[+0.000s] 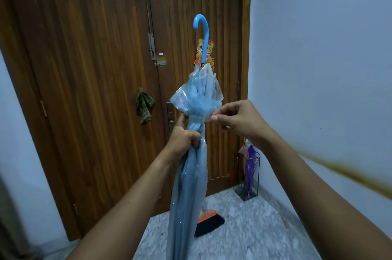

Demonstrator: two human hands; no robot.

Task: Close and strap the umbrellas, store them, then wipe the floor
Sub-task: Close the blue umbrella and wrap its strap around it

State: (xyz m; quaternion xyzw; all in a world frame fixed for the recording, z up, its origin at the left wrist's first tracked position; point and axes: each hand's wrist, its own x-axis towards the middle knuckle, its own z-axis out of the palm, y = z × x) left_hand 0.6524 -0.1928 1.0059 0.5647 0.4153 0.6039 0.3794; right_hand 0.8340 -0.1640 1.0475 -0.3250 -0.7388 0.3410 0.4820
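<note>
One blue umbrella (188,175); seemingly two more umbrellas (249,164) in one stand (246,195); one broom (209,224); one green cloth (144,107); one tiger sticker (210,52).

The pale blue folded plastic-film umbrella (188,175) is translucent and glossy, its clear plastic strap (209,119) shiny, its hooked blue plastic handle (204,43) smooth. The brown grooved wooden door (95,69) has a varnished sheen and carries dull metal bolts (151,45) and a green cloth (144,107). Below the door the speckled grey stone floor (254,228) looks polished; right of it, the pale painted wall (318,47) is matt.
</note>
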